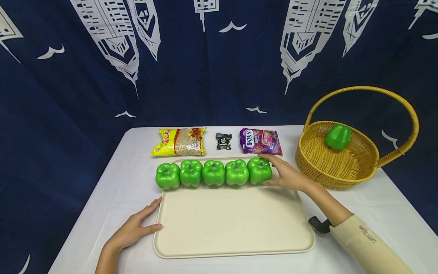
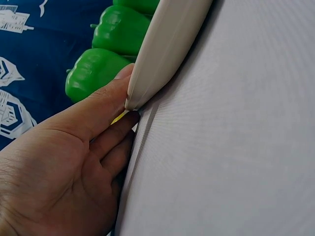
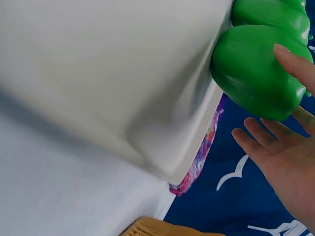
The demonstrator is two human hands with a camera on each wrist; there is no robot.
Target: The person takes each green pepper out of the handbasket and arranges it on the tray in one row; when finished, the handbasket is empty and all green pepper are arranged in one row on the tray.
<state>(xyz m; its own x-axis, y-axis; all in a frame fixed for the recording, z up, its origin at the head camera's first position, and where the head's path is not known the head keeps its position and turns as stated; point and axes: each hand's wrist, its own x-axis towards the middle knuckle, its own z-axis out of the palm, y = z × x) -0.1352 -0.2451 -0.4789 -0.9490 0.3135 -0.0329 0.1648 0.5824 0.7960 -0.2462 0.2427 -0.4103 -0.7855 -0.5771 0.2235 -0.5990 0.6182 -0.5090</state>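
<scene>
A row of several green bell peppers (image 1: 213, 173) runs along the far edge of a cream tray (image 1: 232, 220). My right hand (image 1: 285, 173) is at the rightmost pepper (image 1: 259, 171), thumb at its near side, fingers at its far side. In the right wrist view those fingers (image 3: 256, 135) are spread and fairly straight beside the pepper (image 3: 258, 71). My left hand (image 1: 131, 228) rests at the tray's left edge, fingers extended. The left wrist view has its thumb (image 2: 110, 91) against the tray rim (image 2: 165, 49).
A wicker basket (image 1: 328, 173) with a tall handle stands at the right, one green bell pepper (image 1: 338, 137) inside. Behind the tray lie a yellow bag (image 1: 179, 142), a small black packet (image 1: 224, 141) and a purple Fox's candy bag (image 1: 261, 141). A dark patterned curtain (image 1: 212, 76) hangs behind.
</scene>
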